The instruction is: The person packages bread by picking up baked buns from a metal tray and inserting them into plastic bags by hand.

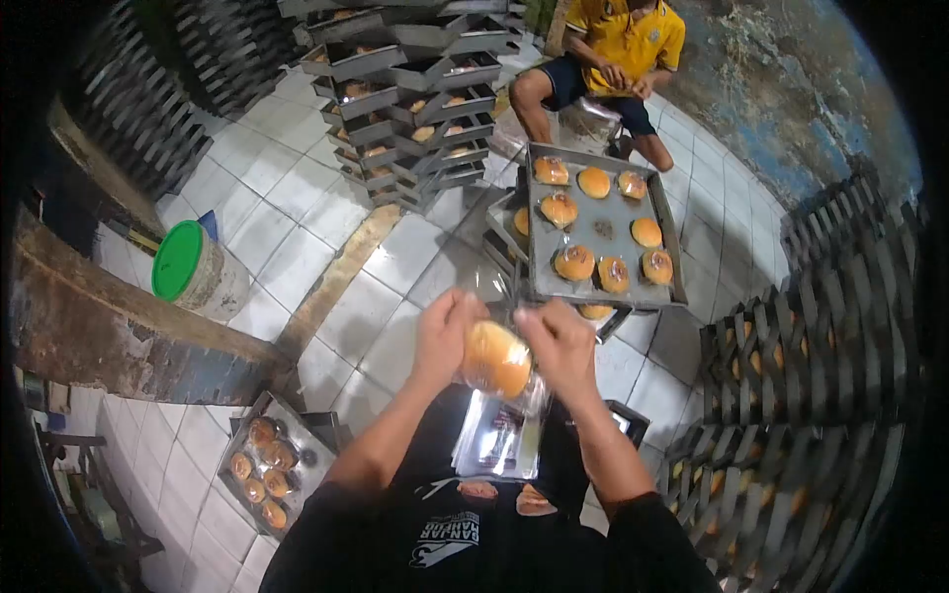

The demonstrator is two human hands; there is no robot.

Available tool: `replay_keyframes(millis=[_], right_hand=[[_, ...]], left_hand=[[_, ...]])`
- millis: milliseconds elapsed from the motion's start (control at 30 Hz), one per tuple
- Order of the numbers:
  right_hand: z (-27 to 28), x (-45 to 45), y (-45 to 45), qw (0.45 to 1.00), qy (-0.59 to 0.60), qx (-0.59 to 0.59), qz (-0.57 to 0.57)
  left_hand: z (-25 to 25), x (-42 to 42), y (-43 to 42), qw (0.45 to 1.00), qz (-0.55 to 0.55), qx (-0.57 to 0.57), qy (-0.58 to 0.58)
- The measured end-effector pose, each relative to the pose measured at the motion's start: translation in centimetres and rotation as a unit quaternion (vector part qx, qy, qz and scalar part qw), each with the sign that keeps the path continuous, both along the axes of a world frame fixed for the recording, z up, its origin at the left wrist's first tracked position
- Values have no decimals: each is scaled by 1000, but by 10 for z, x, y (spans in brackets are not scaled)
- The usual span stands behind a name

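Observation:
A round golden bun [497, 358] sits inside a clear plastic bag [534, 393] held up before my chest. My left hand [445, 336] is closed on the bag's left side, close against the bun. On the other side, my right hand [560, 346] pinches the bag near its upper edge, fingers curled in. The plastic is blurred around the fingers. On my lap lies a stack of flat plastic bags [497, 435]. Just beyond my hands, a metal tray [603, 232] carries several buns, some of them with a shiny wrapping.
A smaller tray [297, 457] with several buns lies on the tiled floor at lower left. Stacked trays [420, 74] stand ahead, more stacks [791, 395] at right. A green-lidded bucket [180, 259] is at left. Another person in a yellow shirt [628, 40] sits across.

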State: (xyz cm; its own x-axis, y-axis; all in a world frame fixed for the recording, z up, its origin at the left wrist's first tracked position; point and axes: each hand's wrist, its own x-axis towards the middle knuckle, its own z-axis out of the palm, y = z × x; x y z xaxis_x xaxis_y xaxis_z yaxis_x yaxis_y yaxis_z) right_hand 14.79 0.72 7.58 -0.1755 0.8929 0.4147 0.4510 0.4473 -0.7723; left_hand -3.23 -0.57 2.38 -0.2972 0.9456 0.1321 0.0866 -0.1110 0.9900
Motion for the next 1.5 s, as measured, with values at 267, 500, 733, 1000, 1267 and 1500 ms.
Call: replay_keyframes(millis=[267, 500, 733, 1000, 1267, 1500], right_hand=[[-67, 31, -17, 850, 255, -462, 5], [-65, 21, -64, 772, 433, -464, -22], [-86, 99, 86, 986, -39, 5, -164], [-50, 98, -10, 948, -34, -311, 51], [-16, 116, -53, 963, -71, -147, 215], [-131, 273, 244, 954, -34, -272, -118]], left_hand=[[-55, -21, -61, 999, 3, -42, 31], [-57, -16, -40, 982, -108, -94, -127], [-37, 27, -24, 980, -191, -17, 45], [-31, 10, -95, 815, -249, 112, 512], [-6, 9, -87, 871, -409, -261, -75], [-12, 22, -20, 946, -126, -230, -193]])
